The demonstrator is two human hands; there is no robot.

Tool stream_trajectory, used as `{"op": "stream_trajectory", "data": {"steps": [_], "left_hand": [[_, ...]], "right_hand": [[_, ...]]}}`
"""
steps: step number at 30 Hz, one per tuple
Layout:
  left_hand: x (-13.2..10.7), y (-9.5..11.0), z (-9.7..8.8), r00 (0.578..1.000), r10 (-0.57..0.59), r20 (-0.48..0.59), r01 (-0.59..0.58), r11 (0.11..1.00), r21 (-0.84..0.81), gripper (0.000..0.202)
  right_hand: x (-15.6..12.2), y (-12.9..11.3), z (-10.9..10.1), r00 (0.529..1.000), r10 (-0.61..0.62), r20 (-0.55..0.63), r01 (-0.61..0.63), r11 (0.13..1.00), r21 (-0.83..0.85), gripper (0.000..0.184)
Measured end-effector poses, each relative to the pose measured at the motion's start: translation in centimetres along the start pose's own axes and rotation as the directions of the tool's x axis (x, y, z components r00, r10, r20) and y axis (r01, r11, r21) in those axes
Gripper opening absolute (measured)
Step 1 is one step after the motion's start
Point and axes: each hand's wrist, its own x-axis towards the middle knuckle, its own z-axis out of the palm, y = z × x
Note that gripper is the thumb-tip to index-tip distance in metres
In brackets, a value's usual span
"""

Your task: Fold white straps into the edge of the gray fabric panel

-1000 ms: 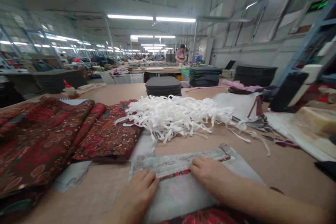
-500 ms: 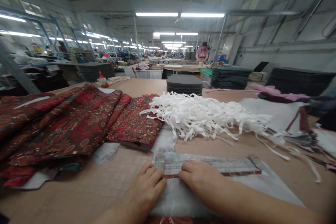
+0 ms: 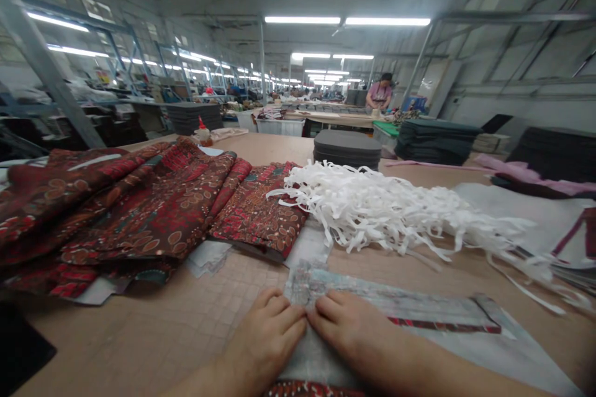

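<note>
A flat grey-white fabric piece point(image 3: 419, 316) with a folded top edge and a thin red patterned trim lies on the tan table in front of me. My left hand point(image 3: 265, 338) lies fingers-down on its left end. My right hand point(image 3: 354, 329) rests right beside it, fingertips almost touching the left hand's. Both press flat on the folded edge, fingers stretched out and together. Neither hand grips anything.
Red-brown patterned fabric point(image 3: 139, 205) is piled at the left. A heap of white strips point(image 3: 386, 205) lies behind the piece. Dark grey pad stacks point(image 3: 347, 149) stand further back. White and pink sheets point(image 3: 549, 211) lie at the right. A person point(image 3: 379, 94) works at a far table.
My right hand slid left along the folded edge until it met the left hand. The view also swung left, so the table's contents now sit further right.
</note>
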Motion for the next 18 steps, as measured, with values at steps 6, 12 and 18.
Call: {"op": "stream_trajectory", "data": {"steps": [6, 12, 18], "left_hand": [[0.0, 0.2, -0.1, 1.0, -0.011, 0.012, 0.011, 0.999, -0.031, 0.02], [0.0, -0.2, -1.1, 0.984, -0.177, -0.019, 0.17, 0.964, -0.203, 0.014], [0.1, -0.1, -1.9, 0.882, -0.458, 0.111, 0.47, 0.845, -0.256, 0.016]], "right_hand": [[-2.4, 1.3, -0.2, 0.982, 0.185, 0.043, -0.189, 0.977, 0.095, 0.012], [0.7, 1.6, -1.4, 0.904, 0.388, 0.181, -0.423, 0.876, 0.231, 0.007], [1.3, 1.7, -2.6, 0.895, 0.375, 0.243, -0.446, 0.779, 0.441, 0.008]]}}
